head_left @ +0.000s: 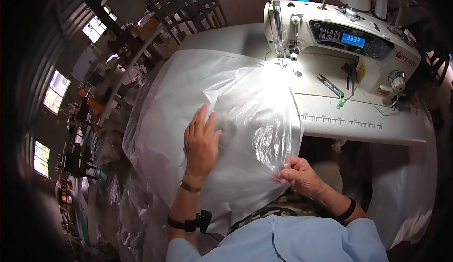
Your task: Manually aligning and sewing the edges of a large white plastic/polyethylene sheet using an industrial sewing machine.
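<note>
Fingers on R hand [302, 177] pinch the plastic sheet [165, 90]; L hand [201, 144] fingers slightly spread over it, can't tell from my end if touching tbh.

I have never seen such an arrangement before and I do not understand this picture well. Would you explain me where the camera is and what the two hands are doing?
The camera is worn on a person's head, looking down; its wide lens bends straight edges. No robot is here: these are the person's own bare hands. The left hand is spread on or just above a clear plastic sheet. The right hand pinches that sheet near its edge. The white machine is a sewing machine, with a bright light over its needle area. On the table, to the right, lie small snips with green thread.
</note>
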A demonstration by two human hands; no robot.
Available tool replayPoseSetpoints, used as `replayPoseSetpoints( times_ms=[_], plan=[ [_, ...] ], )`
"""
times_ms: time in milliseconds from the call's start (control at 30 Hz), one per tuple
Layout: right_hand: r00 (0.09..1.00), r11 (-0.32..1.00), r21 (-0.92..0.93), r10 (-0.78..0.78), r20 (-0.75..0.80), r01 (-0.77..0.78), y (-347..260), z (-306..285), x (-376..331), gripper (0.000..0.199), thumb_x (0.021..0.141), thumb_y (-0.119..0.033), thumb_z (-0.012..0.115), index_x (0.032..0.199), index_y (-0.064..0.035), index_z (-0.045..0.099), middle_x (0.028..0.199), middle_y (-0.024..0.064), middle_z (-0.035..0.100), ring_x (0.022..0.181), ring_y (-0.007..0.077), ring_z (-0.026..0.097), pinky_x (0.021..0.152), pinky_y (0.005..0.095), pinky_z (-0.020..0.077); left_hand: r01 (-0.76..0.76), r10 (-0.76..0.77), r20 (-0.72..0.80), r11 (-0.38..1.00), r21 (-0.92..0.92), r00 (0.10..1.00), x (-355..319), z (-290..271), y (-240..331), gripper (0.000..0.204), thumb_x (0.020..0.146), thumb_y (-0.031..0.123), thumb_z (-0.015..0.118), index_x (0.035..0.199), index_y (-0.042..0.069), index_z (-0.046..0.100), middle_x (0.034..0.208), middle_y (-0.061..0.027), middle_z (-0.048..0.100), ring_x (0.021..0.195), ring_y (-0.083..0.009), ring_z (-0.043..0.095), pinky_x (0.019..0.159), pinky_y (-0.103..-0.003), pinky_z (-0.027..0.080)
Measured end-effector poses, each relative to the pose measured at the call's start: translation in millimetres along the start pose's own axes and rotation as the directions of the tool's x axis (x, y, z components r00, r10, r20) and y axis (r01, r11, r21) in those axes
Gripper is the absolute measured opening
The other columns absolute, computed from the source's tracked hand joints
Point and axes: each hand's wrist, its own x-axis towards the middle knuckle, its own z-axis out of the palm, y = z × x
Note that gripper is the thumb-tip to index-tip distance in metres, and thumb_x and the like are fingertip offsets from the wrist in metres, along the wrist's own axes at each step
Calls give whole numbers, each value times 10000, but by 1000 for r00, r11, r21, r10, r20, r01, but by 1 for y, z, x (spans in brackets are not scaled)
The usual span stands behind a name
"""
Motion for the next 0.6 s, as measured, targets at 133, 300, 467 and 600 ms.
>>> replayPoseSetpoints(
  times_ms=[133, 300, 467, 600],
  plan=[
    [1000, 999, -36, -7, 2, 7, 5, -13, 3, 111, 928, -82, 673, 879, -64, 576, 790, 28, 650, 780, 110, 625, 795, 268, 503, 60, -55, -23, 942, 332, 998, 7, 10, -31, 572, 875, 82, 670, 1420, 71, 498, 1519, -140, 397, 1400, -307, 394, 1136, -491, 313],
    [995, 990, -138, 7, -101, -21, 9, -22, 4, 69, 941, -79, 654, 909, -58, 596, 822, 7, 626, 782, 83, 611, 764, 231, 494, -15, 50, -61, 884, 467, 997, 2, -15, -61, 458, 889, 17, 572, 1345, 63, 566, 1343, -140, 530, 1256, -284, 529, 1019, -444, 436],
    [996, 951, -309, -15, -90, -13, 17, -25, 5, 70, 949, -97, 649, 948, -38, 611, 831, -2, 611, 774, 63, 588, 745, 219, 479, 124, -126, 90, 992, 25, 988, 37, -60, -102, 226, 920, 31, 592, 1134, 0, 656, 907, -92, 673, 776, -201, 667, 635, -337, 499],
    [994, 922, -388, -45, -96, 4, 24, -29, 9, 95, 955, -113, 644, 941, -23, 616, 813, 1, 610, 755, 58, 578, 711, 222, 473, 442, -290, 361, 762, -473, 887, 101, -99, -106, 208, 978, 79, 584, 1161, 9, 652, 958, -56, 709, 811, -109, 663, 680, -274, 515]
  ],
)
